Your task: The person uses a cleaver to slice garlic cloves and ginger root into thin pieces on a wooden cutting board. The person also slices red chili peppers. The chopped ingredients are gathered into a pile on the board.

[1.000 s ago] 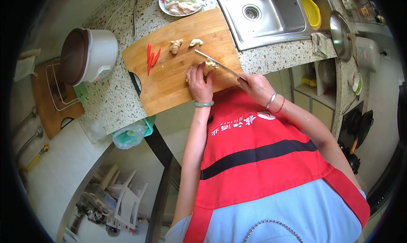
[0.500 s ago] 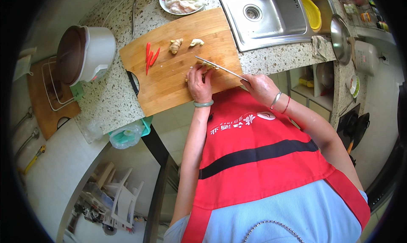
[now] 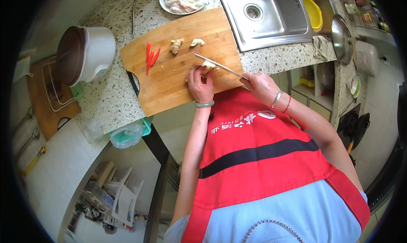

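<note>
My right hand (image 3: 259, 86) is closed around the handle of a knife (image 3: 222, 66), whose blade points left across the wooden cutting board (image 3: 169, 88). With bent fingers, my left hand (image 3: 200, 85) holds a pale piece of ginger (image 3: 208, 65) down on the board, right beside the blade. Small pale bits lie around those fingertips, partly hidden by them. Farther back on the board rest a knobbly unpeeled ginger root (image 3: 176, 45) and a smaller pale ginger piece (image 3: 197, 42). Several red chilies (image 3: 150, 57) lie toward the board's left side.
Behind the board stands a plate (image 3: 162, 5) of pale sliced food. A steel sink (image 3: 237, 35) adjoins the board's right side, with a yellow basket (image 3: 314, 14) in it. On the left is a rice cooker (image 3: 101, 47); a bag-lined green bin (image 3: 127, 135) hangs below the counter edge.
The knife blade has shifted slightly up and away from the ginger, showing more of the piece. My left hand has stayed nearly in place.
</note>
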Motion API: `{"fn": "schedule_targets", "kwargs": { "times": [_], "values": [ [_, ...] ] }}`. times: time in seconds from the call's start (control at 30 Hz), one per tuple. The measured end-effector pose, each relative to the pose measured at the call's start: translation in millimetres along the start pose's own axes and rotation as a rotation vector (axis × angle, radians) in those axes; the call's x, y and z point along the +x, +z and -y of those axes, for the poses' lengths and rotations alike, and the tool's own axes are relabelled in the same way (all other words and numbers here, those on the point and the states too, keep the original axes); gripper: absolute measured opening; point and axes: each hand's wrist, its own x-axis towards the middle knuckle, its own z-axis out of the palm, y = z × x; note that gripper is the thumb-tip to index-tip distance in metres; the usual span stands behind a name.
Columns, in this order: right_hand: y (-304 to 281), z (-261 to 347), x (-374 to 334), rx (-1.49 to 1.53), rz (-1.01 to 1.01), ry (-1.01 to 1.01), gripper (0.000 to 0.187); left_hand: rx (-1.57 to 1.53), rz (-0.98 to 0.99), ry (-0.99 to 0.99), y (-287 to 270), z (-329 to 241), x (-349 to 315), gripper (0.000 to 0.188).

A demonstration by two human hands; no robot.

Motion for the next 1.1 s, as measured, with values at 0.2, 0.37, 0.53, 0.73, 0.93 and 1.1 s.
{"fn": "schedule_targets", "kwargs": {
  "times": [0.2, 0.37, 0.53, 0.73, 0.93, 1.1],
  "values": [
    [3, 1, 1, -0.018, 0.042, 0.021, 0.026, -0.011, -0.001, 0.003, 2, 4, -2, 0.021],
    [25, -6, 5, -0.051, 0.029, 0.043, 0.022, -0.028, -0.016, 0.027, 3, 5, -2, 0.019],
    [31, -8, 6, -0.039, -0.023, 0.001, 0.021, -0.032, -0.009, 0.030, 1, 3, 0, 0.018],
    [5, 4, 2, -0.038, 0.033, 0.019, 0.026, -0.036, -0.028, -0.010, 3, 4, -3, 0.016],
    [7, 7, 1, -0.062, 0.071, 0.033, 0.028, -0.048, -0.032, -0.008, 2, 6, -2, 0.014],
    [28, 2, 7, -0.092, 0.041, 0.045, 0.023, -0.055, -0.020, -0.013, 1, 6, -2, 0.014]
  ]
}}
